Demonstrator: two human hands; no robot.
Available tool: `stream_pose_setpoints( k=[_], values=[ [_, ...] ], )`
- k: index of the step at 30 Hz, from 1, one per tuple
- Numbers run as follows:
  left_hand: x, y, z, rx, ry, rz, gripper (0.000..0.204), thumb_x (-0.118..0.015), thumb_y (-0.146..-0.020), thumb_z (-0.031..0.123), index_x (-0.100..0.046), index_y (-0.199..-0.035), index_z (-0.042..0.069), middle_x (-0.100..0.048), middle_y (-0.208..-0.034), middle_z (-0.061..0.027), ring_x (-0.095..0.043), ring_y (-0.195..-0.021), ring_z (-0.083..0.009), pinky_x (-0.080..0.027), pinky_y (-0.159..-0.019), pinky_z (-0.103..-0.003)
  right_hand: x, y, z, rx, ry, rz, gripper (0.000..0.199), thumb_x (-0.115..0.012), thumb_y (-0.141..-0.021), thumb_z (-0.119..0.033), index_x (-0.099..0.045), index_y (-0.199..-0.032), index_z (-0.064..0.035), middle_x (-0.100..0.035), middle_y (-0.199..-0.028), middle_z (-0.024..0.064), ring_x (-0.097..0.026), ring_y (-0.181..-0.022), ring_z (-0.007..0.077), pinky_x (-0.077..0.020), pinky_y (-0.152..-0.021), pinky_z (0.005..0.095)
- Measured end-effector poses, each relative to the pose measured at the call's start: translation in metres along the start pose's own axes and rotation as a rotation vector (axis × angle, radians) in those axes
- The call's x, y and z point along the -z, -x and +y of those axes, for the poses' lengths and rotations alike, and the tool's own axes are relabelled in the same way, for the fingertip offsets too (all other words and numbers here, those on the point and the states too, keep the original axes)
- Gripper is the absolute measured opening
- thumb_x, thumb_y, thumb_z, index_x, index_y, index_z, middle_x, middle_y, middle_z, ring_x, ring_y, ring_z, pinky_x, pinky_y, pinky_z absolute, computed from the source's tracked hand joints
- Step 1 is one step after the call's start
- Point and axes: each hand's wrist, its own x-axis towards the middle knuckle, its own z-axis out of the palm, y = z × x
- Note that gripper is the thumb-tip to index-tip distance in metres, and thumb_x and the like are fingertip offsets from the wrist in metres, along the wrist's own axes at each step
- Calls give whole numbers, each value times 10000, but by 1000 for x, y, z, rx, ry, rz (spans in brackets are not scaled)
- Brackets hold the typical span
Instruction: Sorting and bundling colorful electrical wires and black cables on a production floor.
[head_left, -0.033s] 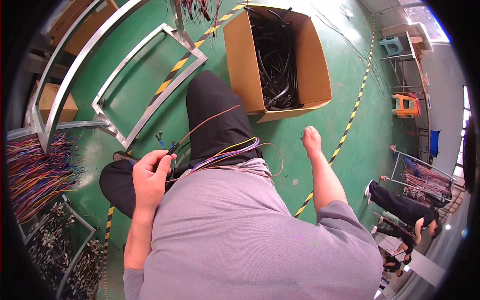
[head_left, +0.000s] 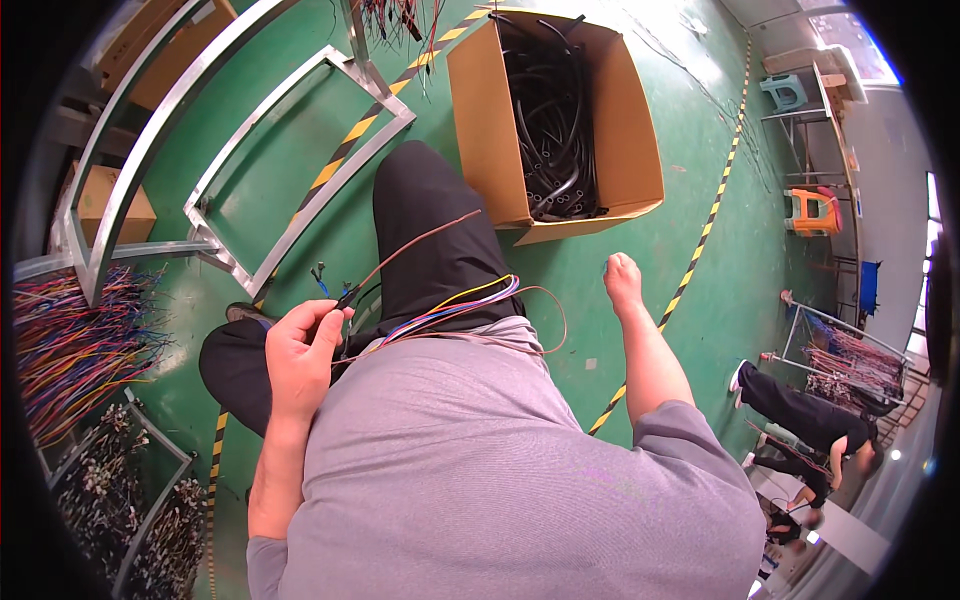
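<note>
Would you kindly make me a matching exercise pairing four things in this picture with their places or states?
Things:
1. left hand
2. right hand
3. cardboard box
4. multicoloured wires

Places or states:
A. open at the top, with black tubing inside
B. draped across the lap
C. pinching the dark part of a brown wire
D. out to the person's right, apart from the wires

Pairs: 1-C; 2-D; 3-A; 4-B

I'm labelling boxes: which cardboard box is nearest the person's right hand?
The open box ahead of the right hand, holding black tubing or cable; the other cardboard boxes are at the far left, by the metal frame.
</note>
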Motion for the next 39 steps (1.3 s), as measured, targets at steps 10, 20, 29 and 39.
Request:
stream_pose_setpoints(
  k=[10, 20, 29, 39],
  values=[
    [-1, -2, 1, 25, 48, 18, 167, -681, -1045, 94, -748, -1089, -52, -621, -807, 35, -512, -721, -33, -390, -622, -215, -11, 4, -31, 80, 324, -67, 512, -656, -1034, -427, -701, -744, -8, -711, -743, 215, -709, -720, 424, -559, -718, 503],
    [-25, -40, 30, 195, 278, -142, 183, -641, -1075, 132, -755, -1094, -10, -601, -774, 50, -435, -612, -2, -305, -538, -195, -3, 23, -184, 87, -476, -529, 399, -677, -1042, -231, -681, -1382, -21, -753, -1220, 98, -701, -1086, 214, -540, -1022, 325],
    [-75, -69, 26, 252, 179, -556, 296, -634, -1059, 166, -650, -1312, 12, -682, -1050, -46, -636, -922, -124, -510, -833, -284, -28, 43, -337, 149, -1303, -799, 266, -519, -1147, -268, -632, -1161, -28, -731, -1078, 110, -695, -993, 239, -554, -948, 375],
    [-48, -75, 49, 111, -79, -832, 538, -749, -899, 106, -641, -1420, 22, -707, -1375, -155, -667, -1285, -310, -497, -1140, -423, -17, -216, -125, -599, -1692, -148, 460, -401, -1161, -500, -569, -1013, -97, -654, -886, 148, -602, -690, 235, -483, -572, 281]
  ],
)
